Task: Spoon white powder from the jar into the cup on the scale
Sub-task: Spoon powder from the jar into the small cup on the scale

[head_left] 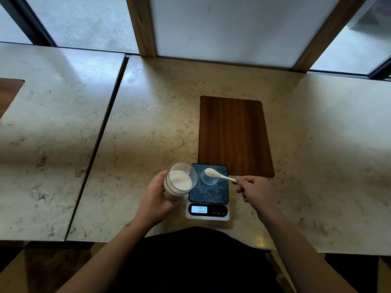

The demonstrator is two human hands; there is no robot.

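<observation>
We are gripping the light, tilted jar in our left hand beside the scale's left edge, our right hand pinching the thin spoon by its handle end over the flimsy cup.

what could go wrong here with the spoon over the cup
The spoon is heaped and held over the small clear cup, so powder could spill past its rim onto the scale. The left hand holds the open jar tilted toward the scale, so powder may slide out.

Café-like place: marble counter beside floor-length windows.
</observation>
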